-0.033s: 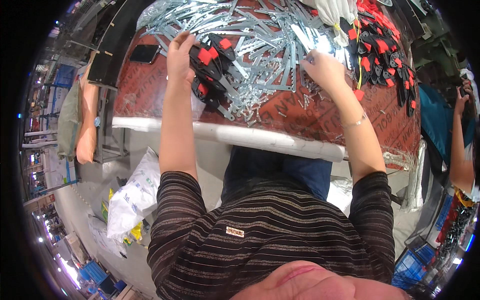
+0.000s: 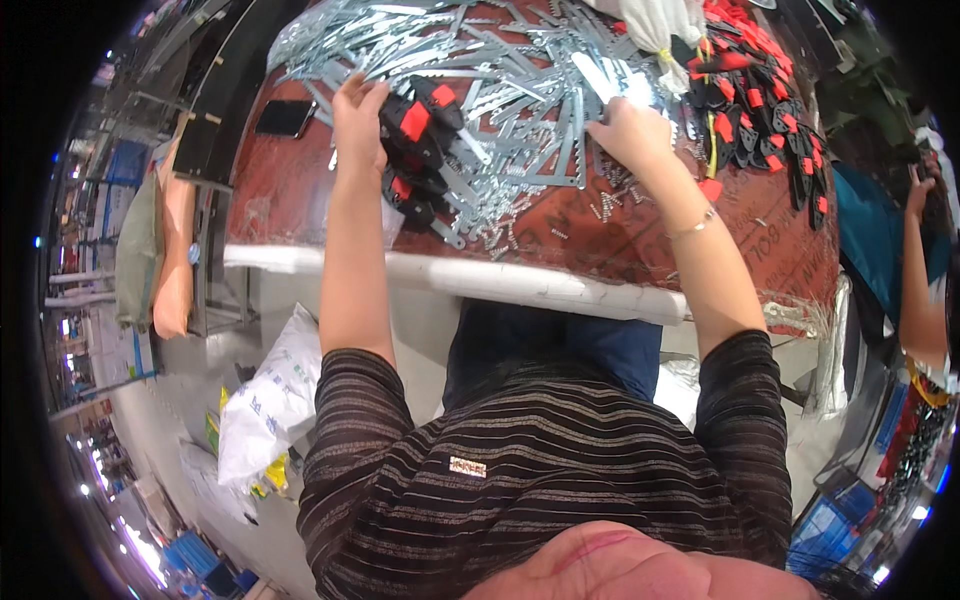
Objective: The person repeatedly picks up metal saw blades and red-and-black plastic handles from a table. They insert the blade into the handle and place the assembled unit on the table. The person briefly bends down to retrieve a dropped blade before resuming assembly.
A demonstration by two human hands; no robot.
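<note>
Curled fingers of my left hand (image 2: 360,125) rest against a bunch of black plastic parts with red tabs (image 2: 412,125). Flat metal tails stick out of these parts toward the right. Whatever lies inside that hand is hidden. On the right, my right hand (image 2: 635,130) has its thumb and fingers drawn together at the edge of a heap of notched metal strips (image 2: 520,75); anything between its fingertips is too small to make out. Small coil springs (image 2: 500,220) lie scattered between my hands, nearer to me than the strips.
A large pile of black-and-red parts (image 2: 765,115) covers the right side of the red-brown table (image 2: 690,250). Beside it stands a white tied bag (image 2: 665,35). A dark phone (image 2: 286,118) lies at the left. White padding (image 2: 450,273) lines the front edge. Another person's arm (image 2: 918,270) shows at far right.
My right hand has moved slightly left. A black-and-red part now shows at the top of the right pile. My left hand stays beside the bunch, with its fingers slightly lower.
</note>
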